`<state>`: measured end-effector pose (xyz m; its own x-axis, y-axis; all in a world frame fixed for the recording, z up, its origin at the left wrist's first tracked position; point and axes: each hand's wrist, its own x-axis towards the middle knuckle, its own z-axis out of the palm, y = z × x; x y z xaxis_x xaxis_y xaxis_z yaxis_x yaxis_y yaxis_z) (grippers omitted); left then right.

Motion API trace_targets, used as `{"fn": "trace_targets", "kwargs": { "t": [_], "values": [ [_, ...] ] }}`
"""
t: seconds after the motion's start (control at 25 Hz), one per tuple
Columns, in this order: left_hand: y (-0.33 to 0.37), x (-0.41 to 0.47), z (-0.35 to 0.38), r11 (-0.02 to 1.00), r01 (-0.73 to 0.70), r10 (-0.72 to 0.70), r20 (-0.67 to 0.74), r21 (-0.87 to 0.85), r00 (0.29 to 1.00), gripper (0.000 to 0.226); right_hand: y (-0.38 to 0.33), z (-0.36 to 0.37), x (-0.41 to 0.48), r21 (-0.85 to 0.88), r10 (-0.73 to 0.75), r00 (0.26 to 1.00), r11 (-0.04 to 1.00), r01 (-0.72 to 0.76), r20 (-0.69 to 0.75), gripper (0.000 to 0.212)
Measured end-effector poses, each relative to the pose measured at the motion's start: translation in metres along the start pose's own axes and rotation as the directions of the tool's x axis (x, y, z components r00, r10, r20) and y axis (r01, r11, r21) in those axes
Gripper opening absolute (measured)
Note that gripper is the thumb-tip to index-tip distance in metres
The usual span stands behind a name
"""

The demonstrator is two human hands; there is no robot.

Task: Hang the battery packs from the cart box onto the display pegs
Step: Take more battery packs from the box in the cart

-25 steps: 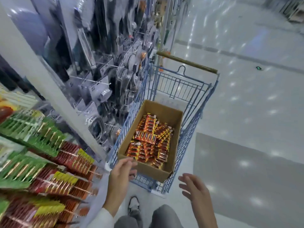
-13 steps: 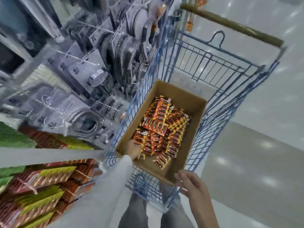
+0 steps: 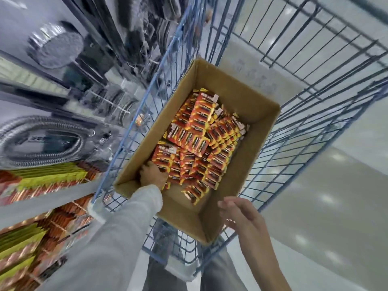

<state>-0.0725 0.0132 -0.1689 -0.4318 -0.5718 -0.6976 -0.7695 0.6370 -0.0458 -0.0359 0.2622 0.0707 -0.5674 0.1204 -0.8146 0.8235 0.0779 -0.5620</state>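
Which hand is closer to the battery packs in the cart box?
Left. The left hand is inside the cardboard box, touching the battery packs; the right hand hovers at the box's near wall, apart from them.

Glossy pale floor (image 3: pixel 315 177), scattered light glints (image 3: pixel 338 157)

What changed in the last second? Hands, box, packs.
The left hand went from the cardboard box's near rim forward and down into it, and now lies on the battery packs at the near left corner; whether it grips any is unclear. The right hand came up to the box's near right corner, open and empty. The box stayed in the cart, packs heaped as before.
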Motion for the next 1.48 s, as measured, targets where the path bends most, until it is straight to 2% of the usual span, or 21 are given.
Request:
{"fn": "trace_targets", "kwargs": {
  "t": [0.08,0.24,0.36,0.44,0.52,0.6,0.8,0.88,0.92,1.08,1.16,1.28,1.36,1.48],
  "values": [
    [-0.001,-0.002,-0.006,0.995,0.010,-0.010,0.000,-0.095,1.000,0.075,-0.004,0.006,0.010,-0.027,0.044,0.999,0.999,-0.044,0.009,0.012],
    [-0.005,-0.015,-0.026,0.932,-0.013,0.036,0.058,-0.363,0.998,0.031,-0.031,0.023,0.047,-0.070,0.068,0.994,0.996,-0.062,0.084,0.010],
    [-0.001,-0.050,-0.051,0.885,-0.063,0.068,-0.004,-0.461,0.998,0.005,-0.050,0.042,0.104,-0.097,0.061,0.993,0.994,-0.051,0.100,0.010],
    [-0.008,-0.079,-0.069,0.820,-0.074,0.086,-0.006,-0.568,0.996,0.008,-0.061,0.059,0.147,-0.164,0.057,0.996,0.985,-0.045,0.068,0.016],
    [-0.020,-0.110,-0.086,0.657,0.019,0.078,0.093,-0.754,0.993,0.013,-0.072,0.082,0.192,-0.235,0.033,0.998,0.972,-0.021,0.045,0.026],
    [-0.035,-0.139,-0.098,0.490,0.146,0.046,0.192,-0.860,0.980,0.022,-0.083,0.103,0.226,-0.275,-0.008,1.000,0.962,0.006,-0.006,0.031],
    [-0.070,-0.185,-0.097,0.343,0.244,-0.076,0.232,-0.907,0.970,0.030,-0.083,0.130,0.287,-0.322,0.064,0.995,0.943,-0.088,-0.083,0.098],
    [-0.075,-0.193,-0.096,0.317,0.251,-0.130,0.220,-0.914,0.967,0.030,-0.083,0.129,0.301,-0.302,0.114,0.989,0.943,-0.139,-0.098,0.109],
    [-0.076,-0.194,-0.093,0.320,0.253,-0.163,0.210,-0.913,0.964,0.029,-0.084,0.127,0.304,-0.246,0.146,0.985,0.955,-0.165,-0.093,0.107],
    [-0.069,-0.201,-0.091,0.294,0.273,-0.219,0.213,-0.916,0.952,0.026,-0.074,0.113,0.312,-0.065,0.142,0.989,0.987,-0.145,-0.044,0.067],
    [-0.065,-0.208,-0.090,0.278,0.256,-0.204,0.203,-0.926,0.958,0.026,-0.070,0.106,0.300,-0.035,0.108,0.994,0.993,-0.109,-0.035,0.066],
    [-0.061,-0.222,-0.093,0.229,0.199,-0.131,0.173,-0.953,0.976,0.027,-0.066,0.087,0.262,0.075,0.079,0.995,0.994,-0.084,0.069,0.057],
    [-0.059,-0.235,-0.097,0.172,0.171,-0.087,0.158,-0.970,0.984,0.027,-0.068,0.067,0.222,0.165,0.085,0.988,0.981,-0.106,0.131,0.046],
    [-0.054,-0.257,-0.108,0.040,0.124,-0.017,0.123,-0.992,0.992,0.029,-0.075,0.033,0.143,0.161,0.020,0.973,0.985,-0.058,0.229,0.040]
  ]
}}
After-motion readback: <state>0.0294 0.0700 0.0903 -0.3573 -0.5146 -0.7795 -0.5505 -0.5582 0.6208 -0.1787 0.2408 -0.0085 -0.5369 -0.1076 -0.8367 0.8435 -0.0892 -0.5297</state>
